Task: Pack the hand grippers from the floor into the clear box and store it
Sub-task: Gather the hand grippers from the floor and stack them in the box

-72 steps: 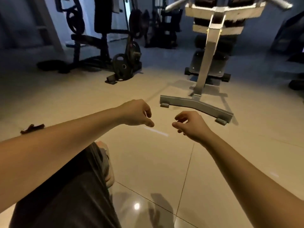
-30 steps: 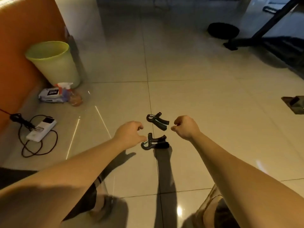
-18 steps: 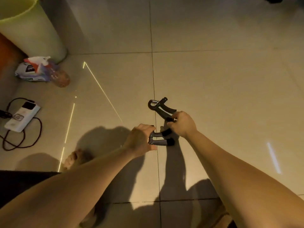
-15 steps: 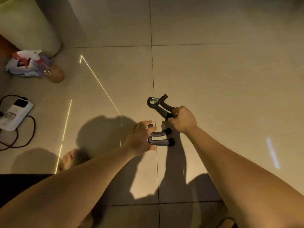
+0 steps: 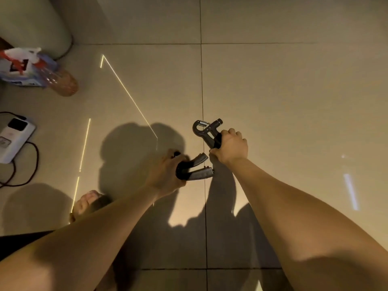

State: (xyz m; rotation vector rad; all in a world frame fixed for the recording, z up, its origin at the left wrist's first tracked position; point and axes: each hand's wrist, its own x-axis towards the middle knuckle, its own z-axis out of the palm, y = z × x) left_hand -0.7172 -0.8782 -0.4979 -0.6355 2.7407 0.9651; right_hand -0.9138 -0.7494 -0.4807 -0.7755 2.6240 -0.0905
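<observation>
1. The left hand (image 5: 165, 175) was curled tight round the bent end of one black hand gripper (image 5: 196, 170). The two handles stuck out past the fingers toward the right hand, spread in a V
2. The right hand (image 5: 230, 147) was clenched round the handles of a second hand gripper (image 5: 204, 131), with the spring head and knob poking out beyond the fist, away from the person
3. Two grippers in all, one per hand. An upper handle tip of the first was just beside the right thumb, and whether either touched the tiled floor (image 5: 294, 101) could not be told
4. Well to the left of the left grip lay one white device (image 5: 14, 139) with a black cable, and farther off one packet (image 5: 19, 68), one bottle (image 5: 62, 84) and one pale bin (image 5: 31, 24)
5. One bare foot (image 5: 86, 203) showed near the left forearm
</observation>
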